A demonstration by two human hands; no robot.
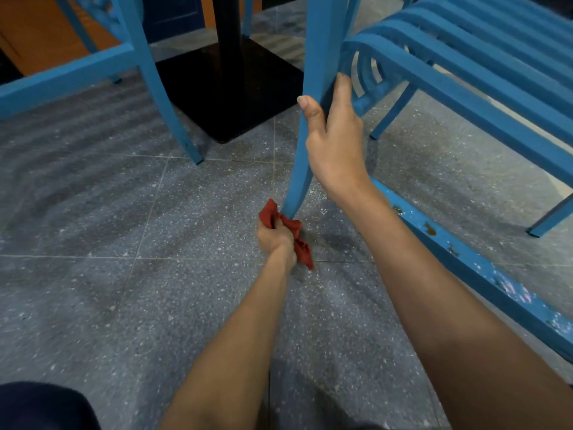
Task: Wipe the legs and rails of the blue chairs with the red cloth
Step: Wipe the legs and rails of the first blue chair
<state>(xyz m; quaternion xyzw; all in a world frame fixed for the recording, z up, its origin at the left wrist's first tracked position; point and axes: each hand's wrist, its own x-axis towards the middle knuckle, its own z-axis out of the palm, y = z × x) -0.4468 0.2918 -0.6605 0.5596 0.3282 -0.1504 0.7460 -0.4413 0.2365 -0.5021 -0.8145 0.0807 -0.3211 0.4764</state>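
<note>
A blue slatted chair (459, 66) stands at the right. Its near front leg (313, 88) curves down to the floor in the middle of the view. My right hand (335, 128) grips that leg about halfway up, thumb on the left side and fingers round the right. My left hand (274, 238) holds the bunched red cloth (291, 232) against the foot of the same leg, just above the floor. A lower side rail (465, 252) with chipped paint runs from behind my right forearm to the lower right.
A second blue chair (145, 69) stands at the upper left, one leg reaching the floor near the centre. Between the chairs sits the black square base (229, 85) of a table post. The floor is grey speckled tile. My dark-clothed knee (43, 408) shows at the bottom left.
</note>
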